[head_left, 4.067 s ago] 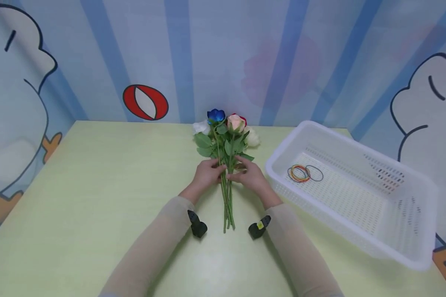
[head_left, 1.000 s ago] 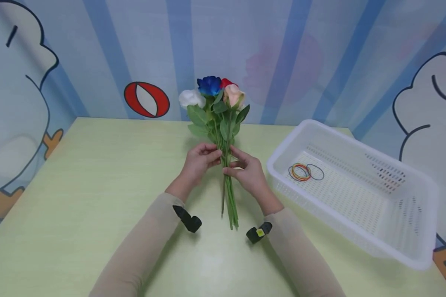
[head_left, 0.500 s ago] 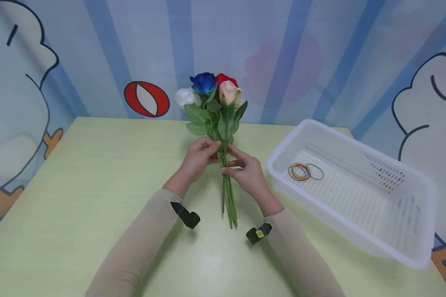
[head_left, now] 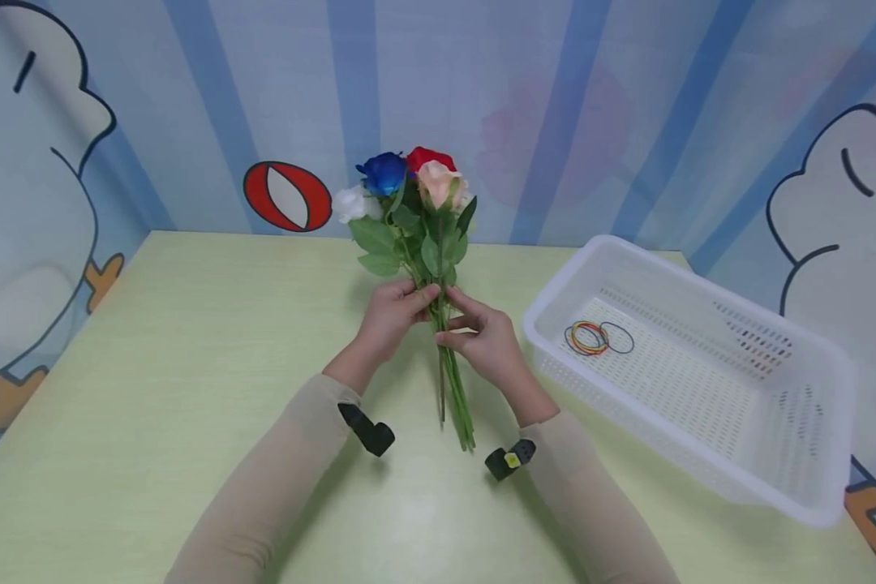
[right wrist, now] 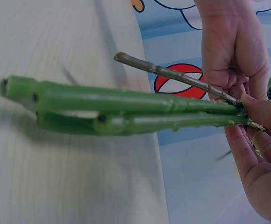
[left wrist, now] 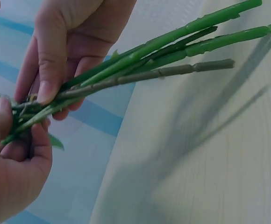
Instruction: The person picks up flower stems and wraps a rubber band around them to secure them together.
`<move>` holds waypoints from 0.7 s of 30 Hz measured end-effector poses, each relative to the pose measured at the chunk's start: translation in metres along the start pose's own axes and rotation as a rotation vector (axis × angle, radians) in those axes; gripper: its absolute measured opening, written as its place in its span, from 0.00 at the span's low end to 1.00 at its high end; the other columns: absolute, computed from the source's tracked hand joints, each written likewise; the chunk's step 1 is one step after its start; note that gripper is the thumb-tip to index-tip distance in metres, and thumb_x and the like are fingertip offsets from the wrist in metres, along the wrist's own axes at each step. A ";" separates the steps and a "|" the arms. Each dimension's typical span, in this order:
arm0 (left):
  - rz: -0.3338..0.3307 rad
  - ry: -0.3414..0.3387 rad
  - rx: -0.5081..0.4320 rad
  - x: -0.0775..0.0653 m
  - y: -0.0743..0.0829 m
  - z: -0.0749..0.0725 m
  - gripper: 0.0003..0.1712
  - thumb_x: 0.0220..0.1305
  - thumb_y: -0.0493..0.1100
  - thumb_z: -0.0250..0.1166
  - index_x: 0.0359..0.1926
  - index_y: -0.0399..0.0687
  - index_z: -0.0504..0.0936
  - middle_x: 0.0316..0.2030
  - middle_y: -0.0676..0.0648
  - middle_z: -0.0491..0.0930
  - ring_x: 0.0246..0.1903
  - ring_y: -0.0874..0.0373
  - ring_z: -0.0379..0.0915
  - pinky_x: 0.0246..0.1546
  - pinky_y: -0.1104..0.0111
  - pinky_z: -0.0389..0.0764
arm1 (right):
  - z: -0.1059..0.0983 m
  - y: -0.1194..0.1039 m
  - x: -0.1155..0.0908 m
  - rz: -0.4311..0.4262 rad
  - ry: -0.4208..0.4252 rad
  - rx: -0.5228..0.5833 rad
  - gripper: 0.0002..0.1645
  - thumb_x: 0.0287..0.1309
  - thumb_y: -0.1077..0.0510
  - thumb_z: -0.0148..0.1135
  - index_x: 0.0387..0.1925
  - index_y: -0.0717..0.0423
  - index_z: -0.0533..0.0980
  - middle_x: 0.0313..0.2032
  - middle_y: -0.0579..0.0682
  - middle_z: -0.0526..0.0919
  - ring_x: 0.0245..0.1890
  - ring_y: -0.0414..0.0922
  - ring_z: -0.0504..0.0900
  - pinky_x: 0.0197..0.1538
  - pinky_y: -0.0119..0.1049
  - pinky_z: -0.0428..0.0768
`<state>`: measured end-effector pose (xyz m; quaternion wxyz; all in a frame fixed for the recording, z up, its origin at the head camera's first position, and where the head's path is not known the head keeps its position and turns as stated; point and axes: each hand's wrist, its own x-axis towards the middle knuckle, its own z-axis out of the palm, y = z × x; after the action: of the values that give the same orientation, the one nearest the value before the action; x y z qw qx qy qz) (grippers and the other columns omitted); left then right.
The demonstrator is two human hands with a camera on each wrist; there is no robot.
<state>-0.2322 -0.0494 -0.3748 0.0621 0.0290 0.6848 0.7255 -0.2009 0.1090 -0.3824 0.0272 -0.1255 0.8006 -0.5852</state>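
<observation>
Striped blue backdrop [head_left: 438,73] with a cartoon print on it, pale green table [head_left: 212,324] in front, and I'm standing here watching someone handle flowers [head_left: 431,251]. They're held over the middle of the table, leaning a bit left: blue [head_left: 384,173], red [head_left: 431,158], peach [head_left: 440,186] and white [head_left: 356,204] heads, plus a pale one mostly hidden behind the peach. Judging by the shadows, the stem ends are up off the wood.

Both hands are on it. The left hand [head_left: 387,320] pinches the stems [head_left: 458,389] just under the leaves, thumb on top; the right hand [head_left: 487,341] pinches them right beside it, slightly lower.

They look artificial to me, so I'd guess light, stiffish in the stem and soft up top. Best hold is probably right there, below the leaves; squeezing the heads might crush them. I don't expect much slipping with those knobbly stems, but one brown stem [left wrist: 173,71] splays away from the green ones and ends higher.

Right of the hands there's a white basket [head_left: 650,422] with some bands [head_left: 604,337] in it. Its tall side stands between the right hand and those. Bulky wrist cams [head_left: 367,430] sit near the stem ends too.
</observation>
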 end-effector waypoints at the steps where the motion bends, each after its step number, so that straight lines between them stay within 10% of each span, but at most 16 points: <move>1: 0.005 0.015 0.033 -0.001 0.000 0.002 0.19 0.69 0.43 0.59 0.53 0.33 0.79 0.50 0.37 0.80 0.38 0.61 0.79 0.45 0.65 0.81 | 0.000 0.000 0.000 -0.004 -0.002 -0.004 0.40 0.56 0.67 0.66 0.69 0.48 0.64 0.66 0.49 0.69 0.49 0.50 0.82 0.44 0.35 0.82; 7: 0.049 0.063 0.175 -0.005 0.003 0.012 0.19 0.69 0.47 0.60 0.53 0.39 0.80 0.50 0.40 0.82 0.52 0.51 0.78 0.50 0.59 0.78 | 0.001 0.001 0.001 -0.012 0.012 -0.028 0.39 0.57 0.65 0.66 0.69 0.48 0.64 0.66 0.49 0.69 0.49 0.50 0.82 0.42 0.34 0.82; 21: 0.113 0.034 0.072 -0.012 0.003 0.026 0.17 0.70 0.43 0.57 0.57 0.41 0.75 0.52 0.39 0.80 0.55 0.50 0.75 0.53 0.56 0.77 | 0.001 0.002 0.001 -0.038 0.042 0.024 0.39 0.55 0.69 0.66 0.68 0.51 0.65 0.59 0.54 0.77 0.47 0.52 0.83 0.44 0.36 0.82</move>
<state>-0.2173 -0.0258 -0.3701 0.0085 0.0573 0.7086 0.7032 -0.2025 0.1085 -0.3841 0.0005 -0.1280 0.7913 -0.5979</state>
